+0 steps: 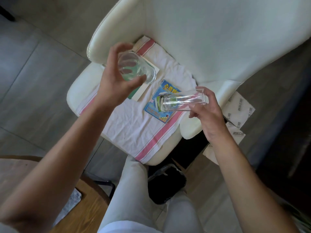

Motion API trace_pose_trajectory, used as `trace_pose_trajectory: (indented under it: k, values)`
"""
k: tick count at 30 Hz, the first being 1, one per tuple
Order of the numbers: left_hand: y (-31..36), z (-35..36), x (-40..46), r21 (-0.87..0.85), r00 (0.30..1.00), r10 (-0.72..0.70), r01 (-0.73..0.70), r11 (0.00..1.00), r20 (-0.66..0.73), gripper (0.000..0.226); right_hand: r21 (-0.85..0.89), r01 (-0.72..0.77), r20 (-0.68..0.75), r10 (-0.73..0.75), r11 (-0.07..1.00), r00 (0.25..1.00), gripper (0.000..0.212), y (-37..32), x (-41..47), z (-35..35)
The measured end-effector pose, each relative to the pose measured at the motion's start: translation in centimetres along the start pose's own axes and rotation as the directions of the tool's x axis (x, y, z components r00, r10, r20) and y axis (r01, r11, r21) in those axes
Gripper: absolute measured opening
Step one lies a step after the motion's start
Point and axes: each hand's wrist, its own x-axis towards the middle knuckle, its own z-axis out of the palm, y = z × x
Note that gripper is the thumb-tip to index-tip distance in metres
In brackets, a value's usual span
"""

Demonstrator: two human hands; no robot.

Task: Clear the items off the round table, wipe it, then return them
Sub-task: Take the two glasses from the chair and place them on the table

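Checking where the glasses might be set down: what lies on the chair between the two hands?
In the head view, the blue booklet lies on the striped white towel between left hand and right hand.

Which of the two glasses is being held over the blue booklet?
The slimmer glass in the right hand, tipped sideways over the blue booklet. The wider glass is in the left hand.

Blue booklet (159, 101): yellow Chinese title characters run along its upper edge. The first two read "心灵"; the rest are cut off by a clear glass (183, 102) lying across the cover. Smaller print along the booklet's lower edge is too small to read.

Paper sheets (239, 113) on the floor: repeated grey printed marks, possibly a logo, are blurred and illegible.

No other text, numbers or signs can be read.
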Motion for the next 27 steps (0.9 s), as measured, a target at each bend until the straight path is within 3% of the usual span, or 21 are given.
trace_pose_trajectory:
  k: [4, 9, 13, 18, 23, 27]
  values:
    - [4.4, -1.6, -2.1, -0.085, 0.998, 0.058, -0.058, 0.995, 0.005, 0.060, 0.177, 0.090, 0.042, -0.099, 0.980, 0.994, 0.056, -3.9, -4.7, -0.6]
    - [10.0, -2.4, -5.8, -0.062, 0.990, 0.138, -0.137, 0.989, 0.006, 0.066, 0.418, 0.132, 0.037, -0.162, 0.899, 0.986, 0.049, -7.1, -10.8, -1.7]
    - [15.0, -0.8, -9.0, -0.096, 0.981, 0.191, -0.193, 0.976, -0.031, 0.087, 0.448, 0.224, 0.012, -0.256, 0.865, 0.966, 0.059, -9.2, -15.6, -3.4]
    - [20.3, 3.4, -14.8, -0.129, 0.971, 0.238, -0.241, 0.962, -0.036, 0.069, 0.433, 0.261, 0.030, -0.303, 0.863, 0.953, 0.067, -8.9, -21.9, -7.8]
    - [23.9, 8.1, -23.2, -0.111, 0.967, 0.254, -0.255, 0.961, -0.024, 0.068, 0.434, 0.277, 0.074, -0.340, 0.857, 0.937, 0.063, -7.3, -29.7, -13.6]
    - [27.4, 12.8, -30.9, -0.101, 0.960, 0.277, -0.279, 0.955, -0.034, 0.069, 0.368, 0.375, 0.079, -0.430, 0.851, 0.899, 0.064, -6.9, -35.9, -18.4]
